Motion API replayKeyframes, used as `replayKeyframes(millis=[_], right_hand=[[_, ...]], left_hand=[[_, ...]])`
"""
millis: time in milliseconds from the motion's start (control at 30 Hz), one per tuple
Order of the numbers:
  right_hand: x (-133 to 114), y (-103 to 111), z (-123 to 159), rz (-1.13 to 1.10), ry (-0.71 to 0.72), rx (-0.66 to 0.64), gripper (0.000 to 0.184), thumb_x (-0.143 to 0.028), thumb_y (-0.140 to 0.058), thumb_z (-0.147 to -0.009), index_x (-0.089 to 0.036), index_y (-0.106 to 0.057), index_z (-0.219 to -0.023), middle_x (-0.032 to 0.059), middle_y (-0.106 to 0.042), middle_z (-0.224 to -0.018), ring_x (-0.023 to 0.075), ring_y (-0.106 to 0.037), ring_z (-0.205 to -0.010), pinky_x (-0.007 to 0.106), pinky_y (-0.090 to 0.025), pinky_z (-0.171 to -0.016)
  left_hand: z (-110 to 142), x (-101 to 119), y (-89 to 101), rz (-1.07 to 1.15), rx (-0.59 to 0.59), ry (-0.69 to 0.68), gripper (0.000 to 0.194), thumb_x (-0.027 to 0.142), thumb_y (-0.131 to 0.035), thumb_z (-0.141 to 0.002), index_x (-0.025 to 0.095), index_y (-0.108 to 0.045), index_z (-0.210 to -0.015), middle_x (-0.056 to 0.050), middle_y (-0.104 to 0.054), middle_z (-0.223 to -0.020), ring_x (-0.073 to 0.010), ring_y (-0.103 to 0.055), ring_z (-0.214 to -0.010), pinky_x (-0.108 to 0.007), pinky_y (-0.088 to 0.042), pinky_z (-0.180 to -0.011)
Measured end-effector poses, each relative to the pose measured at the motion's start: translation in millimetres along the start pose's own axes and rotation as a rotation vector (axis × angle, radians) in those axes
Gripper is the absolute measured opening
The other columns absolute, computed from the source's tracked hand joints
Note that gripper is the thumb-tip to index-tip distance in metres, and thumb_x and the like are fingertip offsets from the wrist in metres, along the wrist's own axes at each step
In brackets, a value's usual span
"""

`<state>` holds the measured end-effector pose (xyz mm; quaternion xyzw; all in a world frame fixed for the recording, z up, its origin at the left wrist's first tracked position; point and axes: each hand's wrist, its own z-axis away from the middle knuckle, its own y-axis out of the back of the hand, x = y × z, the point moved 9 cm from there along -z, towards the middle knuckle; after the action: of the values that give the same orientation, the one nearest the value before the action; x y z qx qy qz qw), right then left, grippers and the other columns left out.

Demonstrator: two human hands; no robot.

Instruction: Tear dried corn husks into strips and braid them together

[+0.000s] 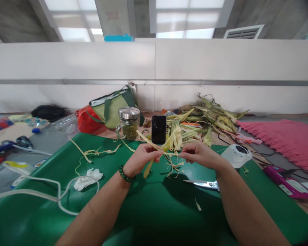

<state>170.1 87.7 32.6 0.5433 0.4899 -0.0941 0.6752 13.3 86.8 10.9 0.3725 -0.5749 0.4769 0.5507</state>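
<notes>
Fingers, left: thumb and fingertips of the left hand (146, 153) closed together on pale husk strips (171, 154).
Fingers, right: thumb and forefinger of the right hand (198, 154) pinched at the far end of 1 strip.
Husk strips: centre of frame, raised above the mat; flat, narrow, fibrous, yellow-green, crossing near the left fingertips; 1 end hangs below the left hand.
Wrist: bracelet (125, 175) of round dark-green beads on the left.
Mat: smooth green sheet (154, 212), slight sheen, lower half of frame.
Scissors: bright metal scissors (202, 184), right of centre, partly hidden by the right forearm.
Husk pile: crinkled, dry-edged husk heap (207, 114), right of upper centre.
Jar: clear glass jar (129, 128) with side handle and brushed metal lid, greenish contents; left of centre.
Phone: upright black rectangle, a phone (158, 130), centre.
Tissue: crumpled white tissue (88, 179), left.
Textile: coarse pink cloth (282, 140), bobbled edge, right.
Writing: faint reddish characters on the pillar (115, 20), top of frame; too blurred to read. Brands: none legible.
</notes>
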Motion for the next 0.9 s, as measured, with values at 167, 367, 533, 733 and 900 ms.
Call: replayKeyframes(millis=[167, 367, 533, 733, 900], right_hand=[[-1.7, 0.6, 2.3, 0.001, 0.012, -0.024, 0.036, -0.046, -0.056, -0.081, -0.016, -0.06, -0.063, -0.0002, -0.055, -0.054, 0.0096, -0.05, -0.048, 0.02, -0.039, -0.045], [4.5, 5.1, 5.7, -0.006, -0.037, -0.072, 0.036, -0.048, -0.057, -0.079, -0.016, -0.061, -0.061, 0.0005, -0.056, -0.054, 0.0112, -0.053, -0.048, 0.021, -0.04, -0.045], [-8.6, 23.1, 5.9, 0.206, 0.042, 0.154, 0.031, -0.042, -0.051, -0.085, -0.018, -0.068, -0.075, 0.0048, -0.067, -0.073, 0.0176, -0.061, -0.071, 0.027, -0.046, -0.064], [-21.0, 1.7, 0.6, 0.119, 0.017, 0.372, 0.024, -0.04, -0.061, -0.078, -0.017, -0.067, -0.073, 0.0042, -0.069, -0.076, 0.0168, -0.062, -0.068, 0.026, -0.046, -0.06], [-27.6, -11.7, -4.1, 0.038, 0.106, 0.458, 0.029, -0.029, -0.059, -0.079, -0.015, -0.062, -0.054, 0.0027, -0.065, -0.058, 0.014, -0.059, -0.056, 0.024, -0.043, -0.052]], left_hand=[[1.2, 6.1, 1.3, -0.04, 0.041, -0.041, 0.023, 0.029, -0.081, -0.052, 0.011, -0.069, -0.061, 0.001, -0.059, -0.05, -0.0071, -0.05, -0.047, -0.019, -0.042, -0.048], [2.6, 2.9, -0.3, 0.024, 0.037, 0.004, 0.027, 0.033, -0.081, -0.052, 0.01, -0.07, -0.061, 0.0, -0.06, -0.052, -0.0071, -0.051, -0.047, -0.019, -0.044, -0.048], [1.4, -4.9, -2.3, -0.031, 0.025, 0.037, 0.029, 0.031, -0.081, -0.051, 0.01, -0.072, -0.068, -0.002, -0.064, -0.056, -0.0091, -0.053, -0.051, -0.022, -0.047, -0.053], [3.3, -9.8, -18.0, -0.139, -0.078, -0.028, 0.027, 0.025, -0.077, -0.058, 0.01, -0.073, -0.08, -0.004, -0.068, -0.067, -0.0108, -0.055, -0.057, -0.022, -0.046, -0.056], [5.2, -9.3, -25.0, -0.127, -0.108, -0.035, 0.021, 0.029, -0.073, -0.063, 0.011, -0.071, -0.073, -0.002, -0.065, -0.06, -0.0108, -0.056, -0.055, -0.021, -0.046, -0.054]])
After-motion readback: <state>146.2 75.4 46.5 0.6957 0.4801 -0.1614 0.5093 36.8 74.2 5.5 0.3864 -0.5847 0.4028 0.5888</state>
